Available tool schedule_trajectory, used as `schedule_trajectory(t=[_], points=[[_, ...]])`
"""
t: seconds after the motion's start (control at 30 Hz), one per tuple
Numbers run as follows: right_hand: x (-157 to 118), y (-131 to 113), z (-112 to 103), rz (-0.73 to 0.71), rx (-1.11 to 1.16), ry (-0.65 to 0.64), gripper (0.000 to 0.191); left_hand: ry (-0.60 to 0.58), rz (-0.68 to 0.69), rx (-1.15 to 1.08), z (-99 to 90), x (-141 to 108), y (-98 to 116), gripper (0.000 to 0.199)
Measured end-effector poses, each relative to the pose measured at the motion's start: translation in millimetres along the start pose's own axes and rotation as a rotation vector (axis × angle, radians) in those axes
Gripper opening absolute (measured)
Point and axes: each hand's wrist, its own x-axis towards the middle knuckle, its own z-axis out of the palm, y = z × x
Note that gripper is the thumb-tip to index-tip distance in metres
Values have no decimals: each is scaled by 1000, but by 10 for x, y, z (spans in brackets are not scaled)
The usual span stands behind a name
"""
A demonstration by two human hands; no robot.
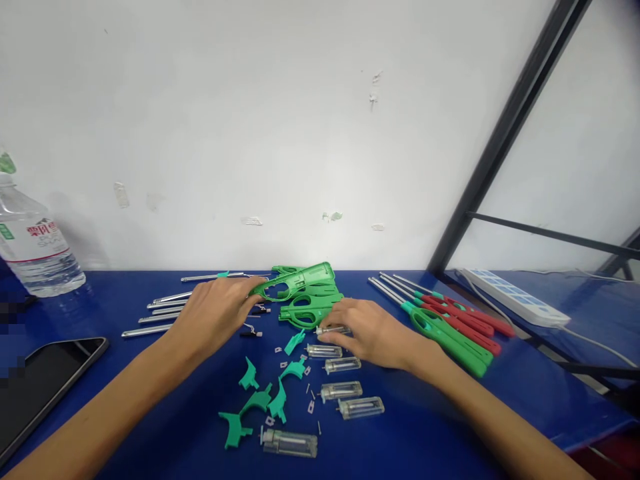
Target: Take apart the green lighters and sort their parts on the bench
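My left hand (215,303) is closed on the narrow end of a green plastic lighter casing half (315,273), raised and tilted over other green casing halves (305,312). The fingers of my right hand (373,332) are closed around a clear lighter fuel tank (334,329), partly hidden by them. Nearer me, several similar tanks (353,391) lie in a loose column. To their left are scattered teal triggers (278,401), small pale clips (311,407) and tiny metal pins (319,428).
Metal lighter tubes (155,330) lie behind my left hand. Assembled red and green lighters (450,337) fan out at the right. A water bottle (40,247) and phone (55,380) are at left; a power strip (515,298) lies beyond the black metal frame (470,193).
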Motion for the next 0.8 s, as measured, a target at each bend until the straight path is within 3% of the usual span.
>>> schedule_trajectory(t=[0.13,0.3,0.4,0.57,0.8], points=[[36,-7,-10,57,-64,-22,31,-22,19,-29,2,-1,64,36],[29,191,-174,508,-304,-9,46,-36,2,-30,-8,6,75,38],[-30,378,-128,636,-346,-84,41,-37,-4,-35,-13,5,78,39],[-90,516,40,675,-313,-155,30,-21,-8,-48,-32,-4,96,34],[-44,506,-148,659,-263,109,18,-12,12,-121,-38,-19,95,32]])
